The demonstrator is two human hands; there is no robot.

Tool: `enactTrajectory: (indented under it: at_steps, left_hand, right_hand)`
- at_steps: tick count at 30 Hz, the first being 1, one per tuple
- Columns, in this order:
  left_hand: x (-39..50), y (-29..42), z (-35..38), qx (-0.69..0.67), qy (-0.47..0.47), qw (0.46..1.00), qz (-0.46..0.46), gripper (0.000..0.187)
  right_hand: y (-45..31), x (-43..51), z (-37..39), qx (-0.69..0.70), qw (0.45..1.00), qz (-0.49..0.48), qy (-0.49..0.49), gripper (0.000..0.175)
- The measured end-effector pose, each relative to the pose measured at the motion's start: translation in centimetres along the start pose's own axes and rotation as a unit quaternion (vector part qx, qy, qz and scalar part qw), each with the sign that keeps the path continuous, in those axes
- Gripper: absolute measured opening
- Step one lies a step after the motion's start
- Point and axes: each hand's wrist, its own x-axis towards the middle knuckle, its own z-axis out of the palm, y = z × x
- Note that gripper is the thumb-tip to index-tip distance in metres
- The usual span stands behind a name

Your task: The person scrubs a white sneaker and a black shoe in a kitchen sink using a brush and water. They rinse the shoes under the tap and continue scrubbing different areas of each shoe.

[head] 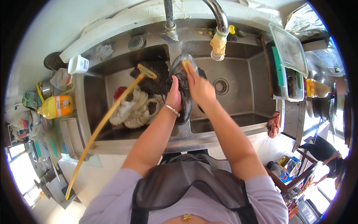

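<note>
A dark grey, wet-looking shoe point(176, 63) is held over the divider of a double-bowl stainless steel sink point(235, 92). My left hand point(174, 96) grips its near left side, with a bangle at the wrist. My right hand point(202, 89) presses a small yellow block point(185, 66) to the shoe's far end; whether it is a brush, sponge or soap I cannot tell. Another black item point(203, 75) shows partly behind my right hand. In the left bowl lie a dark textured bundle point(155, 81), whitish wet fabric point(137, 109) and part of a red item point(120, 91).
A long pole with a T-shaped head point(103, 119) slants across the left bowl past the sink's front edge. The chrome faucet point(219, 16) overhangs the right bowl. Lidded plastic boxes point(289, 53) stand right, a yellow-liquid jug point(57, 107) left. Another person point(321, 151) is far right.
</note>
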Motion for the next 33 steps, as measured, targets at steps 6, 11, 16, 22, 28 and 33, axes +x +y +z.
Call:
enactTrajectory:
  at_steps: [6,11,16,22,28,33]
  left_hand:
    - [0.3,0.1,-0.3,-0.004,0.044,0.998,-0.05,0.086]
    - [-0.3,0.2,-0.1,-0.041,-0.001,0.999,-0.034,0.086]
    - [-0.4,0.3,0.3,-0.021,0.003,0.999,-0.032,0.081]
    - [-0.8,1.0,0.7,-0.037,-0.015,0.999,-0.033,0.076]
    - [-1.1,1.1,1.5,-0.038,-0.034,0.998,-0.038,0.076]
    - [-0.9,1.3,0.9,-0.061,-0.038,0.996,-0.051,0.077]
  right_hand:
    - [-0.2,-0.6,-0.6,0.052,0.997,0.01,0.051,0.048]
    - [0.0,-9.5,0.3,0.091,0.995,-0.001,-0.045,0.051]
    - [0.7,-2.7,-0.1,0.026,0.998,0.035,0.047,0.048]
    - [0.2,-10.3,1.2,0.163,0.986,-0.035,-0.007,0.054]
    - [0.7,-3.4,-0.3,0.055,0.997,0.036,0.038,0.047]
    - [-0.5,-12.9,1.0,0.211,0.977,0.005,-0.03,0.046]
